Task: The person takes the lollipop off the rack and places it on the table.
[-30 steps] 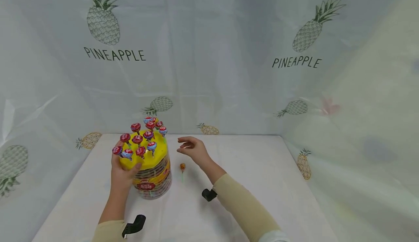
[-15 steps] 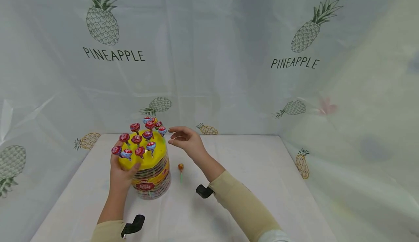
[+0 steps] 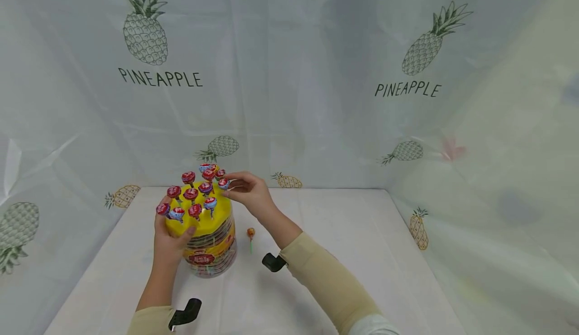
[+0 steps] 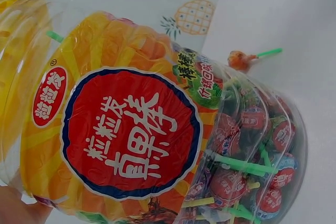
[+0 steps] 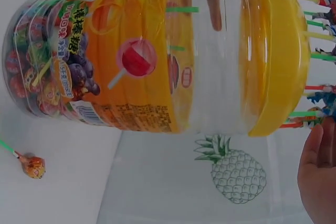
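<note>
Your right hand [image 3: 253,192] is pinching the blue-and-red lollipop [image 3: 223,184] at the right edge of the yellow lid [image 3: 205,225]. Pulling it sideways could be knocking neighbouring lollipops [image 3: 205,188]. Your left hand [image 3: 171,240] is gripping the jar [image 3: 212,251]; slack there could be letting it tip. The blue-and-red lollipop is pointing candy end up, its long axis running roughly upright. An orange lollipop [image 3: 251,233] is lying beyond, on the table [image 3: 353,244].

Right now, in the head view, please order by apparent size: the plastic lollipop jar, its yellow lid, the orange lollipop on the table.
1. Plastic lollipop jar, lid included
2. Yellow lid
3. Orange lollipop
</note>
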{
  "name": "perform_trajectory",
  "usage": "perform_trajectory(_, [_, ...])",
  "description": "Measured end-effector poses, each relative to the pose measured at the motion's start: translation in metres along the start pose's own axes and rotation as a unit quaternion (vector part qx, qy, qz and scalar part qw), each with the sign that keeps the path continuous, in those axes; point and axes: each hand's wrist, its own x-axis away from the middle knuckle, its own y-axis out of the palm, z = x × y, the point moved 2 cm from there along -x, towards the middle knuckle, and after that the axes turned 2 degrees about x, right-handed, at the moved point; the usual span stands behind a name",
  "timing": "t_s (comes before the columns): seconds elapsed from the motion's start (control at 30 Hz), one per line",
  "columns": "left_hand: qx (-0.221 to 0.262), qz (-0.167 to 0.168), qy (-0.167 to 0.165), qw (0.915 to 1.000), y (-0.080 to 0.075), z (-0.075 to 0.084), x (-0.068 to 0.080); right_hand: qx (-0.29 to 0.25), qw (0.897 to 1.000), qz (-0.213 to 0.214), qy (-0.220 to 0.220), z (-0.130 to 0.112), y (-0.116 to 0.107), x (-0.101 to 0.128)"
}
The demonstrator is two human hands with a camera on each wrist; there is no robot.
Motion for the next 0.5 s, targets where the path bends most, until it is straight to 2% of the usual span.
perform_trajectory(0.37, [0.000,0.002,0.023,0.9997,0.0014,0.0015,0.0018,0.017,1.000,0.015,0.007,-0.0011,0.0049,-0.0026])
perform_trajectory(0.5, [-0.009,0.003,0.022,0.9997,0.0010,0.0014,0.0012,0.021,1.000,0.020,0.007,-0.0036,0.0052,-0.0029])
